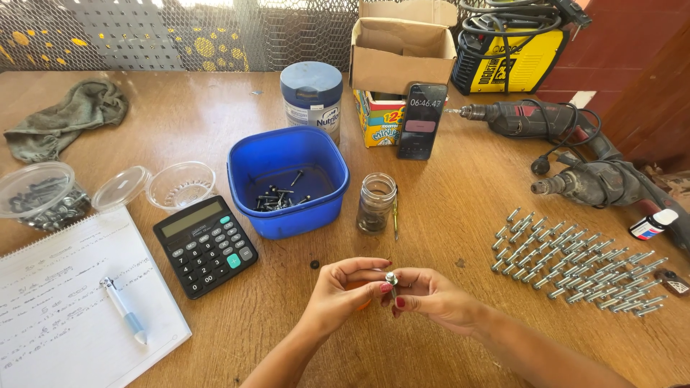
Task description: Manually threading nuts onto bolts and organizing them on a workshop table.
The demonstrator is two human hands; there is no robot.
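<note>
My left hand [343, 291] and my right hand [430, 294] meet over the wooden table's near edge. Together they pinch a small metal bolt [392, 279], held upright between the fingertips. Something orange shows under my left fingers; I cannot tell what it is. Behind the hands stands a blue plastic tub [287, 179] with a few dark screws in its bottom. A small glass jar [376, 203] stands to the tub's right. Several rows of silver bolts [575, 262] lie laid out on the table to the right.
A black calculator [205, 244], a notepad with a pen [72, 302] and clear plastic containers [39, 194] lie at left. At the back are a tin [311, 93], a cardboard box [402, 54], a propped phone [422, 121], a yellow machine [507, 50] and two drills [575, 154].
</note>
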